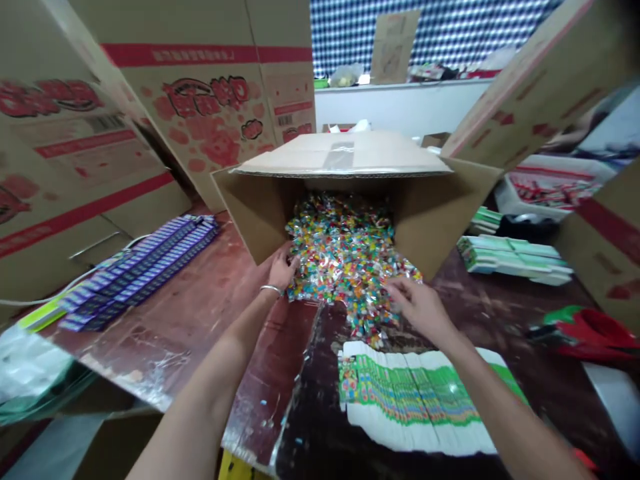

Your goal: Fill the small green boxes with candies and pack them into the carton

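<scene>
A brown cardboard box [430, 213] lies on its side on the table, its mouth toward me, and a heap of small colourful wrapped candies [345, 253] spills out of it. My left hand [281, 270], with a bangle on the wrist, reaches into the left edge of the heap, fingers curled into the candies. At the heap's front right, my right hand [417, 303] lies with fingers bent on the candies. Whether either hand holds any candies is hidden. A fanned stack of flat green-and-white packets [415, 400] lies just in front of the heap.
A row of flat purple packets [140, 270] lies at left on the worn reddish table [195, 320]. Big printed cartons [75, 153] stand at left and right. Green-and-white packet stacks [515, 257] and a red-green item [585, 330] lie at right.
</scene>
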`<state>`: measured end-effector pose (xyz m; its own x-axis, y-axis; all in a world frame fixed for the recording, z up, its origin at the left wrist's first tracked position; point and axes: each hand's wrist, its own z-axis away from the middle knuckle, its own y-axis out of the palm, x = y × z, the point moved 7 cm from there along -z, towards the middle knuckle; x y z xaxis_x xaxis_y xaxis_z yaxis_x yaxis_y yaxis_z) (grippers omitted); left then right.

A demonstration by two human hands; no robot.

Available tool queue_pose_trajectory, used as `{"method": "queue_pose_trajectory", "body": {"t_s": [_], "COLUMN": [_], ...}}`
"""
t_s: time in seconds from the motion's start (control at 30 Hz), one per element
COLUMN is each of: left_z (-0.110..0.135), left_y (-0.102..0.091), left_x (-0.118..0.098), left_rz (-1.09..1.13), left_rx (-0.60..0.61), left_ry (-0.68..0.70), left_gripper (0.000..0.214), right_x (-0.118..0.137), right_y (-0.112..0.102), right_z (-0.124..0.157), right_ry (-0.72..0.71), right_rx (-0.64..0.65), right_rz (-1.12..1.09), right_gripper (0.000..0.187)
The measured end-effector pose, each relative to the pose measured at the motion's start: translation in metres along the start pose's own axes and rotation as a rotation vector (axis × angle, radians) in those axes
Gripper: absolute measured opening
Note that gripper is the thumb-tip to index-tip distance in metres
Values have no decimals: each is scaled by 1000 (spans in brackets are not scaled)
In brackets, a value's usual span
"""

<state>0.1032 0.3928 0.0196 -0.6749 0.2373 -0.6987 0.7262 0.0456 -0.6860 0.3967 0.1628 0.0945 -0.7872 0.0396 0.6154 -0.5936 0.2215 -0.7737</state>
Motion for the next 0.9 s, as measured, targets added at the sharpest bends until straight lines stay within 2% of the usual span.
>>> {"method": "queue_pose_trajectory", "body": {"t_s": [0.07, 0.17, 0.23, 0.3, 0.43, 0.57, 0.73, 0.9], "left_z": [-15, -31, -37, -37, -24, -5, 25, 53], "left_y": [9, 26, 38, 48, 60, 65, 65, 57], "left_x": [-3, -5, -7, -9, -15, -23, -39, -50], "left_rz": [-25, -70, -101, -124, -154, -184, -196, -198], "left_rx": [32, 95, 111, 106, 77, 49, 29, 11], "left_ry": [-16, -37, -39, -22, 34, 77, 144, 139], "left_gripper": [55, 63, 63, 58, 46, 42, 40, 36], "right_x": [-21, -49, -62, -70, -71, -66, -59, -45], "right_y": [-3, 11, 28, 45, 67, 77, 76, 66], "right_z": [-53, -118, -145, -158, -156, -141, -124, -106], "right_ry": [89, 200, 254, 283, 287, 250, 185, 156], "right_rx": [16, 70, 112, 137, 145, 134, 139, 176], "right_rz": [168, 239, 271, 304, 360, 390, 413, 434], "right_gripper": [39, 58, 69, 77, 79, 76, 76, 72]}}
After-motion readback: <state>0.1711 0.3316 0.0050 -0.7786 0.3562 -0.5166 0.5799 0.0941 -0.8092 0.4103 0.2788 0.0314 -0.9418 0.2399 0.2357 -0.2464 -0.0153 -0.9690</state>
